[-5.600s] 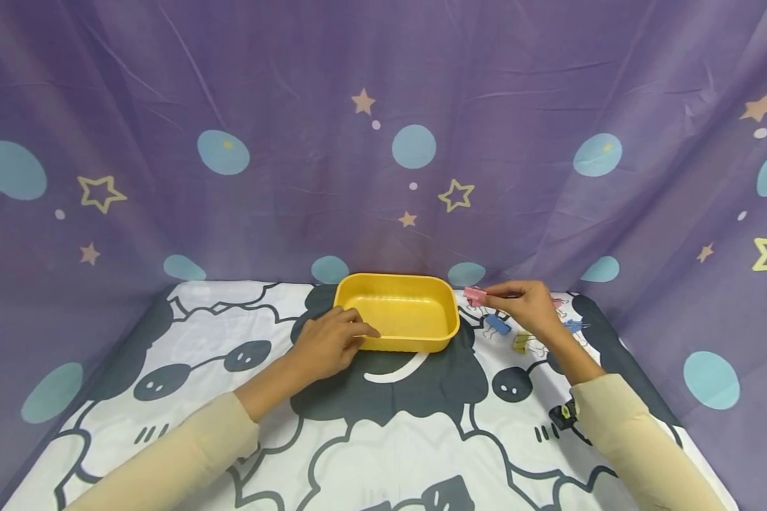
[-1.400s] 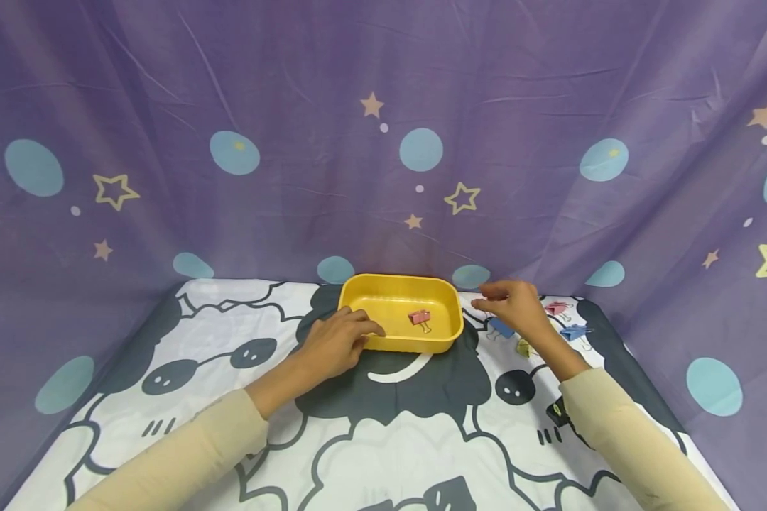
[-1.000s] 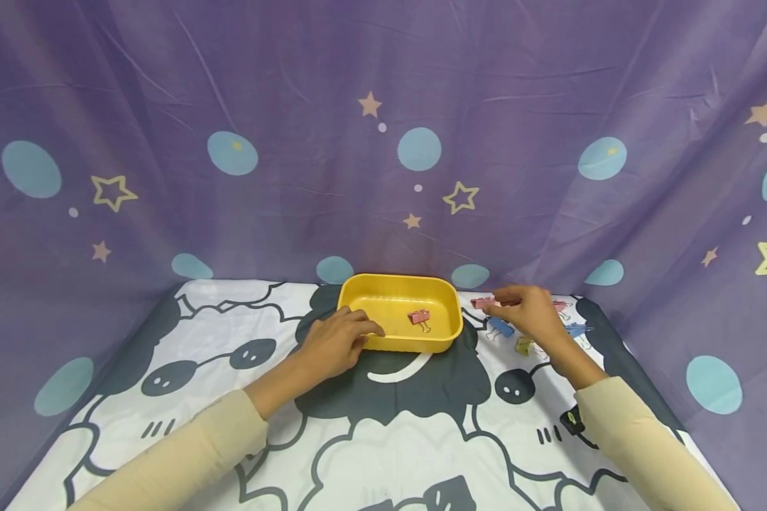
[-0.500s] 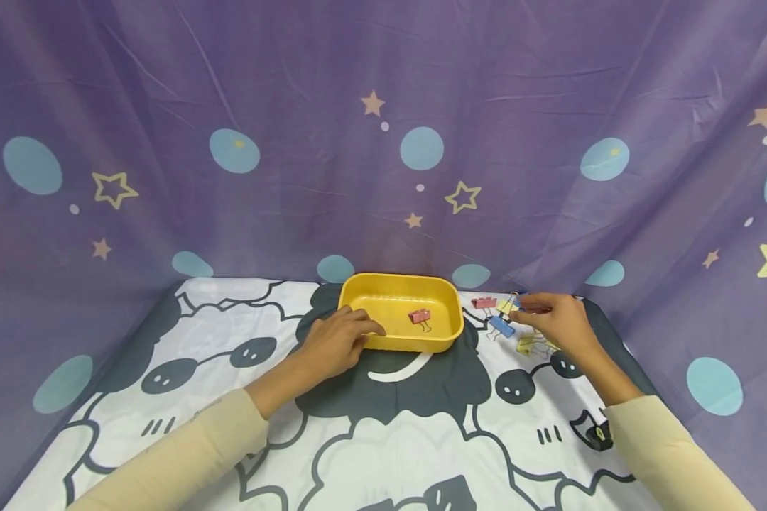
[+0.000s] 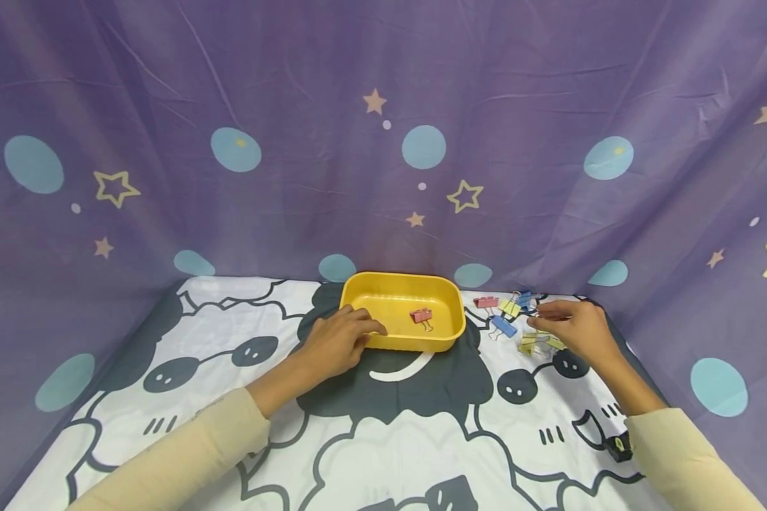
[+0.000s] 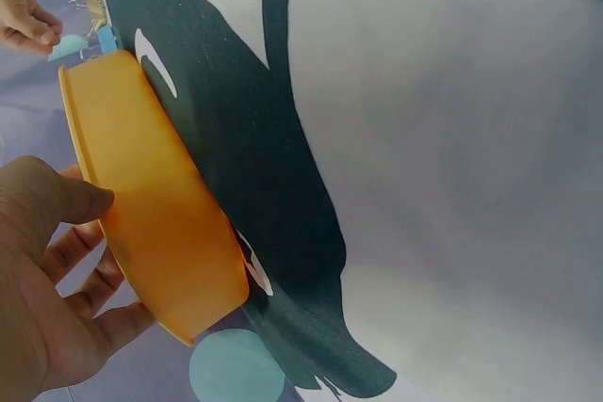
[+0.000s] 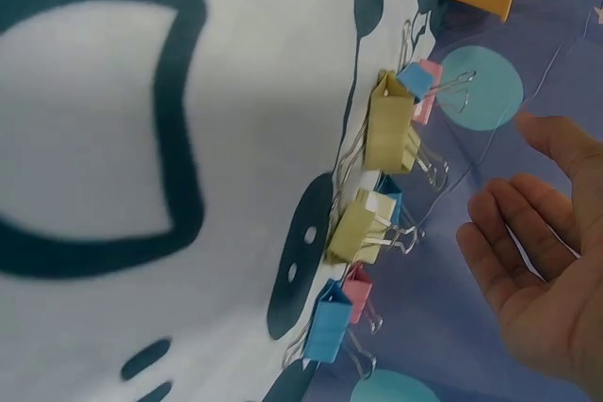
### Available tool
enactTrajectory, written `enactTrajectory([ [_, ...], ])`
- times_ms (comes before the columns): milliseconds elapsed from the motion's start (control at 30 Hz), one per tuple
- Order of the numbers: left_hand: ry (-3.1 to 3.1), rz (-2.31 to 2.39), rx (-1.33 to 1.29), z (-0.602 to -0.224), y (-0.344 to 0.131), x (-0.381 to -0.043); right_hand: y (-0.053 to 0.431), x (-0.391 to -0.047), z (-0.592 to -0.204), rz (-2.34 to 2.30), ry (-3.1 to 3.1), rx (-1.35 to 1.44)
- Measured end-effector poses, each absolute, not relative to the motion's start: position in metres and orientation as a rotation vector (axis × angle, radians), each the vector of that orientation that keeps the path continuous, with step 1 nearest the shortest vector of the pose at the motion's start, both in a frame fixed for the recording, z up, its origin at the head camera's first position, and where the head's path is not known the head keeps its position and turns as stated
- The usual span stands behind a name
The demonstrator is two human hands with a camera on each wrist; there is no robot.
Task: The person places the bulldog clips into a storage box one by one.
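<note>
In the head view, the tray (image 5: 415, 343) sits in the middle of the lower half, on the printed cloth (image 5: 390, 454), with the curtain (image 5: 294, 213) behind. The left hand (image 5: 340, 341) is at its left front corner, its fingers over the rim. A pink clip (image 5: 420, 316) lies in the right part of the tray. To the right of the tray, clips lie on the cloth in a loose cluster: an outer pink clip (image 5: 486, 303), a small yellow clip (image 5: 510, 309), a blue clip (image 5: 503, 326) below them, a far blue clip (image 5: 525, 299) at the back, and yellow clips (image 5: 528, 345) lowest. The right hand (image 5: 575, 330) hangs at the right edge of this cluster, thumb and fingertips close together.

In the left wrist view, the left hand at lower left pinches the tray, thumb on the outer wall, fingers behind the rim. The right hand shows at upper left.

In the right wrist view, the right hand at right holds nothing; its fingers are loosely bent, apart from the clips. These run down the middle, ending in a near blue clip (image 7: 328, 327) and a near pink clip (image 7: 357, 293). The tray's corner shows at the top.
</note>
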State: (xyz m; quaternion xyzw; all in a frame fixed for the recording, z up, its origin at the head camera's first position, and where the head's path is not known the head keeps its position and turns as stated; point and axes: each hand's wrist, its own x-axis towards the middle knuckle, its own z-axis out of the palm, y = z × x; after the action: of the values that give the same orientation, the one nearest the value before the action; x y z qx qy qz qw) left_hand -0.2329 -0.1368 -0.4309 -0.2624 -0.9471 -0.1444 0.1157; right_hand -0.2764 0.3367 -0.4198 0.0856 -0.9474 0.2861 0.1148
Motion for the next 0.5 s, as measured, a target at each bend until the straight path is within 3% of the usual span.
enactTrajectory([
  [500,-2.766,-0.4,-0.775,-0.431,-0.136,-0.233,0.366,-0.272,-0.431,0.786,-2.798,0.162],
])
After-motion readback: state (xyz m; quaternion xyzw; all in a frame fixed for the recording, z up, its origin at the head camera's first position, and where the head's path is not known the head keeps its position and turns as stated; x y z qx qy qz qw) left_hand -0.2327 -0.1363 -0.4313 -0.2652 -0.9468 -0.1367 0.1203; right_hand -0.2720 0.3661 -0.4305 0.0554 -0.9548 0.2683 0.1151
